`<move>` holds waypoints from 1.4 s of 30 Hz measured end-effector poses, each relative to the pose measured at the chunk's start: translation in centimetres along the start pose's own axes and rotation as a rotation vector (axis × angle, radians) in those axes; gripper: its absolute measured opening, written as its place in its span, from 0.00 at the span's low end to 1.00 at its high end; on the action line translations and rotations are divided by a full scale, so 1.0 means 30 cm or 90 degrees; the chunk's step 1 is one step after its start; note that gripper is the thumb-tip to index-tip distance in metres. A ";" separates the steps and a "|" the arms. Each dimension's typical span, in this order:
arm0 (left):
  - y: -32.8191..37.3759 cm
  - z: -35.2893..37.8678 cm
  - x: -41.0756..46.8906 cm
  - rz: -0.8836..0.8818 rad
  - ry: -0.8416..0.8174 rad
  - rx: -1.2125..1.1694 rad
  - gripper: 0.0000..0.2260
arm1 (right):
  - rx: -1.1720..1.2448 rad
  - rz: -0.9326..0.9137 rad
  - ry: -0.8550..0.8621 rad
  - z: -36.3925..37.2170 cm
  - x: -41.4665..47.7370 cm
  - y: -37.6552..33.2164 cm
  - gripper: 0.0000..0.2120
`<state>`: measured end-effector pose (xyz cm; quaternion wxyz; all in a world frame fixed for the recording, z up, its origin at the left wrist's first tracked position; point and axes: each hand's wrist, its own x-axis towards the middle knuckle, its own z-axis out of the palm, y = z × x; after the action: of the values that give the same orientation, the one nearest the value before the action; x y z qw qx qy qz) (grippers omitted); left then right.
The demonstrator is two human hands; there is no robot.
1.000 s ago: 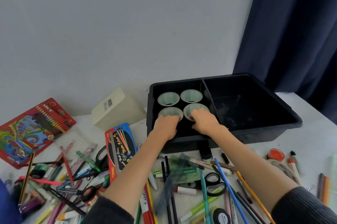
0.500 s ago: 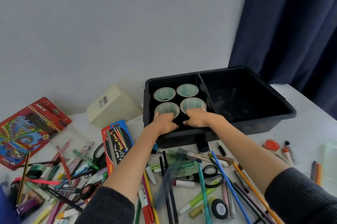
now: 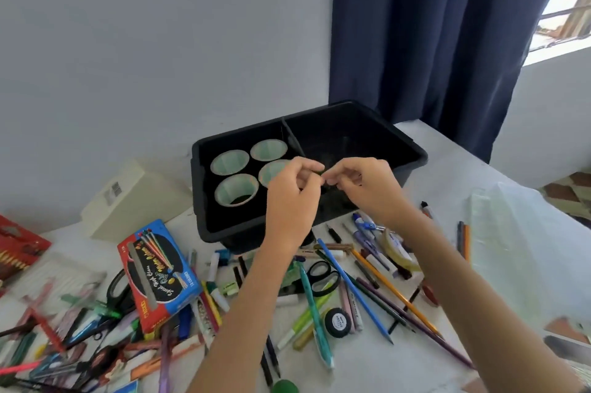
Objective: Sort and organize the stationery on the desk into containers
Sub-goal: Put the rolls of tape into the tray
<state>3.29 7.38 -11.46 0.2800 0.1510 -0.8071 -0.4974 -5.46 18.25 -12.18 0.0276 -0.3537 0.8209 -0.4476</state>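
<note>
Green cups (image 3: 236, 190) released, hands (image 3: 292, 197) (image 3: 367, 189) raised together

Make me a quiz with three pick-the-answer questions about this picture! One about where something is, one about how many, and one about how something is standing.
1. Where are the cups?
A) in the left compartment of the black bin
B) on the desk beside the scissors
C) in the bin's right compartment

2. How many cups are there?
A) two
B) four
C) six

3. How do the cups stand?
A) tipped on their sides
B) stacked in one pile
C) upright, openings up

Answers: 1 A, they sit left of the bin's divider; 2 B, two rows of two show; 3 C, each round rim faces up.
</note>
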 end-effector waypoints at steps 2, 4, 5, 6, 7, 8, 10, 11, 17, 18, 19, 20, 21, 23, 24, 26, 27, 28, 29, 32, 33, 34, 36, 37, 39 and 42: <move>0.008 0.056 -0.038 -0.028 -0.055 -0.039 0.08 | -0.035 0.061 0.023 -0.038 -0.056 0.053 0.13; 0.004 0.106 -0.072 -0.050 -0.107 -0.053 0.08 | -0.098 0.141 0.039 -0.059 -0.107 0.115 0.10; 0.001 0.127 -0.087 -0.058 -0.126 -0.056 0.07 | -0.142 0.182 0.041 -0.066 -0.133 0.143 0.09; -0.001 0.147 -0.099 -0.064 -0.141 -0.059 0.07 | -0.187 0.217 0.037 -0.068 -0.159 0.169 0.08; -0.003 0.163 -0.110 -0.069 -0.153 -0.061 0.07 | -0.234 0.239 0.026 -0.069 -0.185 0.187 0.07; -0.004 0.178 -0.119 -0.074 -0.163 -0.060 0.07 | -0.274 0.250 0.009 -0.066 -0.212 0.203 0.07; -0.007 0.199 -0.133 -0.082 -0.179 -0.052 0.08 | -0.320 0.248 -0.030 -0.054 -0.261 0.217 0.10; -0.008 0.207 -0.138 -0.086 -0.185 -0.051 0.08 | -0.337 0.244 -0.051 -0.047 -0.282 0.222 0.12; -0.017 0.200 -0.146 -0.094 -0.162 -0.055 0.08 | -0.375 0.246 -0.047 -0.022 -0.306 0.225 0.11; -0.017 0.191 -0.145 -0.098 -0.149 -0.058 0.08 | -0.357 0.251 -0.037 -0.021 -0.303 0.216 0.11; -0.017 0.179 -0.142 -0.100 -0.134 -0.064 0.09 | -0.330 0.252 -0.027 -0.025 -0.300 0.197 0.11; -0.016 0.165 -0.139 -0.099 -0.116 -0.071 0.09 | -0.305 0.243 -0.018 -0.031 -0.294 0.176 0.10; -0.015 0.150 -0.135 -0.097 -0.096 -0.079 0.09 | -0.286 0.225 -0.008 -0.039 -0.287 0.148 0.09; -0.013 0.113 -0.127 -0.087 -0.043 -0.089 0.10 | -0.239 0.175 0.007 -0.051 -0.262 0.087 0.09; -0.015 0.093 -0.121 -0.078 -0.017 -0.088 0.10 | -0.212 0.139 0.011 -0.055 -0.246 0.054 0.09; -0.019 0.054 -0.110 -0.066 0.030 -0.084 0.10 | -0.166 0.059 0.007 -0.056 -0.210 -0.009 0.09; -0.023 0.032 -0.105 -0.061 0.061 -0.086 0.10 | -0.148 0.025 0.000 -0.051 -0.189 -0.041 0.09; -0.027 0.008 -0.099 -0.053 0.097 -0.088 0.10 | -0.128 -0.001 -0.006 -0.043 -0.168 -0.070 0.10; -0.033 -0.016 -0.093 -0.044 0.136 -0.086 0.11 | -0.108 -0.022 -0.011 -0.035 -0.145 -0.096 0.12; -0.057 -0.100 -0.070 -0.029 0.244 -0.069 0.10 | -0.033 -0.082 0.001 0.010 -0.073 -0.158 0.13; -0.069 -0.126 -0.061 -0.032 0.266 -0.067 0.10 | 0.007 -0.096 0.009 0.028 -0.049 -0.173 0.12; -0.080 -0.154 -0.055 -0.039 0.283 -0.067 0.10 | 0.048 -0.109 0.011 0.051 -0.022 -0.183 0.12; -0.101 -0.195 -0.043 -0.054 0.303 -0.060 0.09 | 0.092 -0.135 0.009 0.095 0.024 -0.190 0.11; -0.110 -0.213 -0.039 -0.060 0.314 -0.052 0.09 | 0.095 -0.146 0.002 0.120 0.049 -0.188 0.11; -0.132 -0.241 -0.029 -0.080 0.327 -0.033 0.09 | 0.078 -0.149 -0.017 0.180 0.094 -0.163 0.11; -0.176 -0.266 -0.008 -0.127 0.269 0.021 0.10 | -0.012 -0.114 -0.070 0.273 0.160 -0.099 0.12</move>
<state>8.11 -0.64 -13.44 0.3898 0.3351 -0.7197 -0.4667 -4.44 8.45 -13.52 0.0289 -0.4501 0.7872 -0.4206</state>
